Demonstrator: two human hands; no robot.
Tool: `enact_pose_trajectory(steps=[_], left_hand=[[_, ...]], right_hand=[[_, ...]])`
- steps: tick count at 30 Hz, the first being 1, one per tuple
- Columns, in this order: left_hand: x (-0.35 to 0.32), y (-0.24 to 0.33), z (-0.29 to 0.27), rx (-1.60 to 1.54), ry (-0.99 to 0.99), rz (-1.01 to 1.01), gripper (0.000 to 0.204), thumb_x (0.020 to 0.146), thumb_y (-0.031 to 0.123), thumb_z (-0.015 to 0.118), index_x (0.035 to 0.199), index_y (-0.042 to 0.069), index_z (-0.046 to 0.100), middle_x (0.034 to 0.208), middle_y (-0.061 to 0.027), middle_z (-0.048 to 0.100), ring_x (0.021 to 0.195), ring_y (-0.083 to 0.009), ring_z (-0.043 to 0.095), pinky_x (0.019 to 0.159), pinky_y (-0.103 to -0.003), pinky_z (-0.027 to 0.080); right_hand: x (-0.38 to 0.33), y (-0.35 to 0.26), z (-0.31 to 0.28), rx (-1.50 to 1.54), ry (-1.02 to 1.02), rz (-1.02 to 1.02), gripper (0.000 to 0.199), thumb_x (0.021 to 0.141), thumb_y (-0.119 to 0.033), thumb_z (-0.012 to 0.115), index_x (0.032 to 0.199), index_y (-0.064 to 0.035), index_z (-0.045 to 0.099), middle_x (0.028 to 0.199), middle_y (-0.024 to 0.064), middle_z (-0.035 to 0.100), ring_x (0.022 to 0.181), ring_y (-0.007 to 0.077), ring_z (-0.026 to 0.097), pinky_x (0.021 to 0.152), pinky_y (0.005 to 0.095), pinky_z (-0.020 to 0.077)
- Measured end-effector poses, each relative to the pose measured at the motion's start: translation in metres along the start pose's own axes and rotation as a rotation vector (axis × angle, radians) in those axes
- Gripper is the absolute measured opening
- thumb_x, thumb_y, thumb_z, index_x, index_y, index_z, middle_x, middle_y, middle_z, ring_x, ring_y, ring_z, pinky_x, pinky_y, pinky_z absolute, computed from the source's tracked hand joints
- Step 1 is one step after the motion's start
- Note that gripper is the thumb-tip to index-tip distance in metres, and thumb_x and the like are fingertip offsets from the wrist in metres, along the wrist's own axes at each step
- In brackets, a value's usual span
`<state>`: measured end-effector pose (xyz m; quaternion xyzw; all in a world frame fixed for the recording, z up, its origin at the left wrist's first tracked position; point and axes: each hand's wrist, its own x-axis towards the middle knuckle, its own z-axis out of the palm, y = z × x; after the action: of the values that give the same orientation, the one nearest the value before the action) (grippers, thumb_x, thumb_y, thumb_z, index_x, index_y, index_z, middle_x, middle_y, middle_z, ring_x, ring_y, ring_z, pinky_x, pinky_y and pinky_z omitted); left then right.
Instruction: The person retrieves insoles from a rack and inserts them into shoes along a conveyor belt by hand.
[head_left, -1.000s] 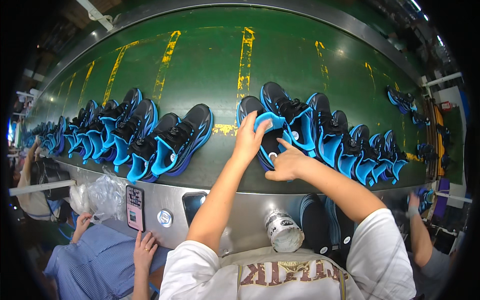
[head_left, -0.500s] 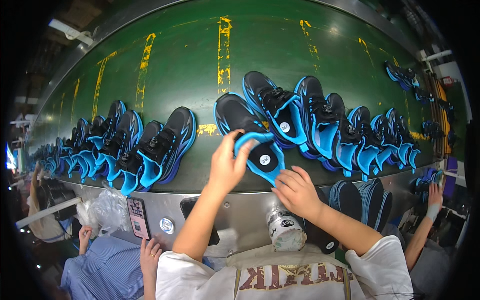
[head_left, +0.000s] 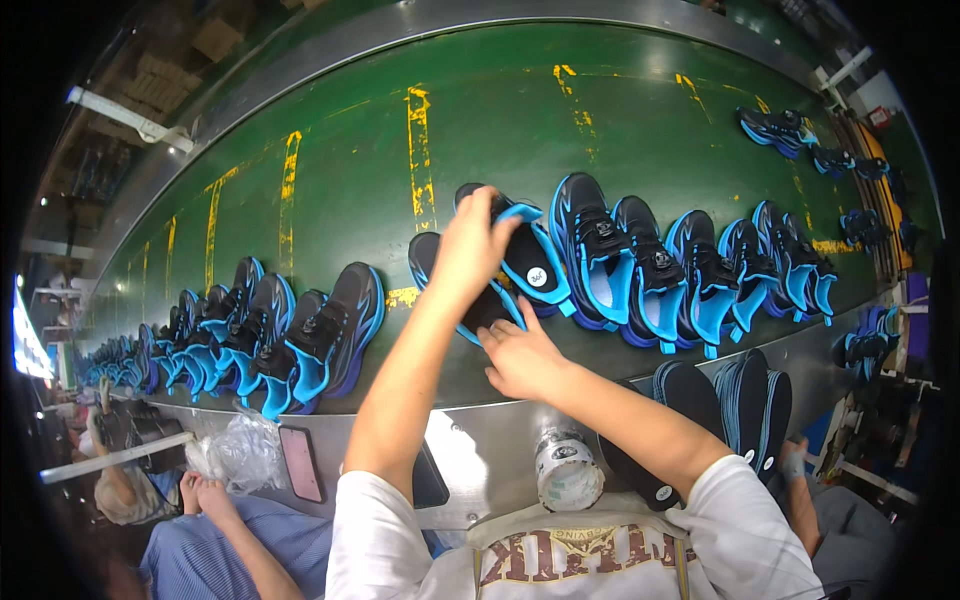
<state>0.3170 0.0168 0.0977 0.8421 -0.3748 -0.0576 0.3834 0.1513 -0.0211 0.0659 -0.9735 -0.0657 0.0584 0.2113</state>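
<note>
Two black sneakers with bright blue linings lie side by side before me on the green work surface. Fingers of my left hand (head_left: 472, 245) are closed on the tongue of the farther sneaker (head_left: 545, 285), folding it back; a dark insole with a round white sticker shows inside. My left forearm and hand cover part of the nearer sneaker (head_left: 424, 256). At that one's heel collar is my right hand (head_left: 522, 358), its thumb and forefinger around the rim; its other fingers are partly curled.
Rows of similar sneakers stand to the left (head_left: 340, 325) and right (head_left: 605, 250). Along the metal edge are stacked insoles (head_left: 690, 400), a tape-wrapped can (head_left: 568, 470), a pink phone (head_left: 301, 463) and clear plastic bags (head_left: 245, 450). Co-workers sit on both sides.
My left hand has gone from the nearer sneaker's tongue to the farther one's. The right hand stays by the nearer sneaker's heel. The whole view has shifted slightly.
</note>
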Motion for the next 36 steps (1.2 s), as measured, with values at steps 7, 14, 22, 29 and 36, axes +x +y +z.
enact_pose_trajectory(steps=[7, 14, 22, 29, 36], left_hand=[[0.009, -0.017, -0.002, -0.194, -0.196, -0.321, 0.032, 0.08, 0.023, 0.056, 0.099, -0.003, 0.056, 0.089, -0.0226, 0.06, 0.087, -0.0362, 0.057, 0.073, -0.037, 0.045], [-0.005, 0.007, 0.017, 0.477, -0.013, 0.089, 0.028, 0.076, 0.022, 0.06, 0.09, 0.004, 0.045, 0.08, -0.0155, 0.06, 0.073, -0.0336, 0.058, 0.063, -0.041, 0.043], [-0.013, 0.023, -0.024, 0.592, -0.244, 0.151, 0.031, 0.079, 0.026, 0.057, 0.103, 0.007, 0.054, 0.097, -0.0176, 0.058, 0.091, -0.0346, 0.055, 0.072, -0.042, 0.044], [-0.061, 0.111, 0.075, 0.409, -0.463, 0.549, 0.055, 0.065, 0.041, 0.069, 0.105, 0.006, 0.054, 0.089, -0.0141, 0.057, 0.087, -0.0291, 0.055, 0.079, -0.041, 0.04], [-0.048, 0.095, 0.171, 0.152, -0.336, 0.375, 0.014, 0.081, 0.011, 0.05, 0.091, 0.004, 0.043, 0.072, -0.0196, 0.058, 0.066, -0.0367, 0.057, 0.063, -0.043, 0.043]], right_hand=[[0.01, 0.045, -0.037, -0.072, -0.034, 0.265, 0.042, 0.066, -0.021, 0.057, 0.102, 0.0016, 0.055, 0.093, 0.0138, 0.06, 0.097, 0.0276, 0.055, 0.101, 0.0518, 0.017], [0.052, 0.046, -0.051, -0.097, -0.5, 0.361, 0.026, 0.067, -0.013, 0.052, 0.087, -0.0061, 0.068, 0.089, 0.0126, 0.065, 0.094, 0.0277, 0.059, 0.101, 0.0579, -0.0049], [-0.085, 0.057, -0.069, 0.175, 0.403, 0.164, 0.046, 0.069, -0.025, 0.062, 0.11, -0.0056, 0.052, 0.113, 0.0156, 0.049, 0.109, 0.0289, 0.045, 0.096, 0.0544, 0.0232], [-0.175, 0.114, -0.075, -0.149, 0.013, 0.667, 0.076, 0.059, -0.053, 0.067, 0.126, -0.0264, 0.043, 0.126, 0.0257, 0.036, 0.118, 0.0403, 0.034, 0.097, 0.063, 0.0054], [-0.166, 0.191, -0.085, -0.246, 0.107, 0.361, 0.047, 0.06, -0.046, 0.067, 0.099, -0.0216, 0.062, 0.109, 0.0136, 0.051, 0.115, 0.0268, 0.039, 0.098, 0.0636, 0.0018]])
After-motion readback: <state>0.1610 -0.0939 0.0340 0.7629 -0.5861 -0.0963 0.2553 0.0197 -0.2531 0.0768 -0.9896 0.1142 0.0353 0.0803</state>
